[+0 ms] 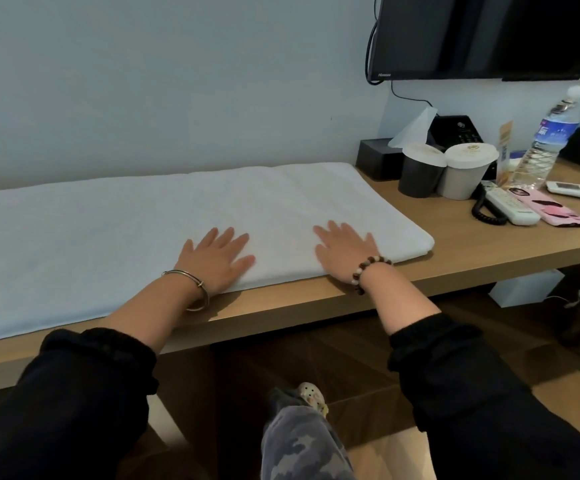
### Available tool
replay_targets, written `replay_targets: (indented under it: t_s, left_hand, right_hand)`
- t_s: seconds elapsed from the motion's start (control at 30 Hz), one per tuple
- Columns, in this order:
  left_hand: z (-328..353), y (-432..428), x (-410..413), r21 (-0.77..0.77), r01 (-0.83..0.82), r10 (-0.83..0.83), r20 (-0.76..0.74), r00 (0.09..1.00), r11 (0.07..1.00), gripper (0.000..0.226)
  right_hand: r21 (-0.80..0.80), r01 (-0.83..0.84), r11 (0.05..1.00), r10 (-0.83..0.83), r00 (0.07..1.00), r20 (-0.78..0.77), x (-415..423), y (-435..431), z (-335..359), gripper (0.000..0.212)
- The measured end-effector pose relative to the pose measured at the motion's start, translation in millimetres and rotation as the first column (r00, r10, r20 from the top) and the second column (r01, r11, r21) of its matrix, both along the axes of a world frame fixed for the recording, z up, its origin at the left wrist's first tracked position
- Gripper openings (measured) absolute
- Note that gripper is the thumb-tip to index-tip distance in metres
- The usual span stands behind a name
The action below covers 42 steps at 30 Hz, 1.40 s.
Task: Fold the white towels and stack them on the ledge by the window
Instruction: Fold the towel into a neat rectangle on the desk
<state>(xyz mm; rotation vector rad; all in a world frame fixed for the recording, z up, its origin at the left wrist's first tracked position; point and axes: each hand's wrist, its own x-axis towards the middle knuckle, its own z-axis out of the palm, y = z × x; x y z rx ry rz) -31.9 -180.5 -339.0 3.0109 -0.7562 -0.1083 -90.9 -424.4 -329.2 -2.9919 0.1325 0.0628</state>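
Note:
A long white towel (115, 233) lies spread flat along the wooden desk (461, 258), running off the left edge of view. Its right end sits folded over with a rounded edge. My left hand (217, 259) rests palm down on the towel near its front edge, fingers straight and spread. My right hand (345, 249) presses flat on the towel a little to the right, fingers also straight. Neither hand grips the cloth. No window ledge is in view.
To the right of the towel stand a black tissue box (376, 159), two lidded paper cups (420, 171), a water bottle (545, 140), a corded phone and remote (510, 207), and a pink phone (550, 211). A wall television (489, 36) hangs above.

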Motion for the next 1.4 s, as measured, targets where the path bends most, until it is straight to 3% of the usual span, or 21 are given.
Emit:
replay_targets:
  t_s: [0.13, 0.2, 0.3, 0.37, 0.53, 0.6, 0.67, 0.77, 0.87, 1.0, 1.13, 1.3, 1.37, 1.4]
  left_hand:
    - [-3, 36, 16, 0.038, -0.214, 0.213, 0.025, 0.977, 0.976, 0.060]
    - [-2, 42, 16, 0.065, -0.270, 0.269, 0.024, 0.963, 0.961, 0.060]
    - [-1, 34, 9, 0.059, -0.270, 0.270, 0.002, 0.963, 0.961, 0.059]
    - [0, 30, 3, 0.054, -0.268, 0.268, 0.001, 0.963, 0.962, 0.059]
    - [15, 39, -10, 0.005, -0.181, 0.181, 0.014, 0.983, 0.983, 0.053]
    - [23, 40, -5, -0.074, -0.201, 0.205, 0.060, 0.977, 0.977, 0.043]
    - [25, 38, 6, -0.114, -0.266, 0.278, 0.117, 0.953, 0.957, 0.040]
    - [16, 31, 24, -0.074, -0.356, 0.360, 0.058, 0.931, 0.932, 0.051]
    - [3, 31, 38, -0.016, -0.379, 0.379, 0.007, 0.925, 0.925, 0.058]
    - [-3, 33, 43, -0.017, -0.360, 0.360, 0.014, 0.933, 0.933, 0.060]
    - [-4, 33, 41, -0.040, -0.352, 0.353, 0.033, 0.935, 0.935, 0.059]
    - [-6, 34, 43, -0.050, -0.353, 0.355, 0.037, 0.934, 0.934, 0.060]
    - [-6, 33, 44, -0.045, -0.358, 0.360, 0.039, 0.932, 0.933, 0.060]
    - [-6, 33, 45, -0.039, -0.356, 0.358, 0.041, 0.933, 0.934, 0.060]
  right_hand:
    - [-0.018, 0.277, 0.961, -0.278, 0.957, -0.084, 6, -26, -1, 0.055]
    - [-0.041, 0.302, 0.952, -0.304, 0.951, -0.055, 15, -14, 4, 0.051]
    - [0.068, 0.074, 0.995, -0.083, 0.985, 0.151, 25, 24, 11, 0.038]
    - [0.006, -0.103, 0.995, 0.100, 0.974, 0.204, 27, 45, 9, 0.037]
    - [-0.101, -0.070, 0.992, 0.077, 0.995, 0.062, 27, 52, 32, 0.027]
    - [-0.221, -0.075, 0.972, 0.068, 0.997, -0.038, 32, 63, 47, 0.027]
    - [-0.309, -0.097, 0.946, 0.093, 0.995, -0.027, 46, 83, 56, 0.021]
    - [-0.170, -0.208, 0.963, 0.227, 0.969, 0.098, 79, 110, 46, 0.035]
    - [-0.084, -0.326, 0.942, 0.327, 0.945, 0.002, 113, 110, 17, 0.049]
    - [-0.033, -0.241, 0.970, 0.238, 0.968, -0.074, 149, 62, -1, 0.054]
    - [-0.075, 0.059, 0.995, -0.063, 0.997, -0.050, 173, -3, 4, 0.054]
    - [-0.134, 0.336, 0.932, -0.351, 0.931, -0.104, 177, -26, 10, 0.058]
    - [-0.106, 0.301, 0.948, -0.312, 0.943, -0.112, 177, -4, 12, 0.061]
    - [-0.080, 0.204, 0.976, -0.212, 0.971, -0.113, 176, 10, 10, 0.061]
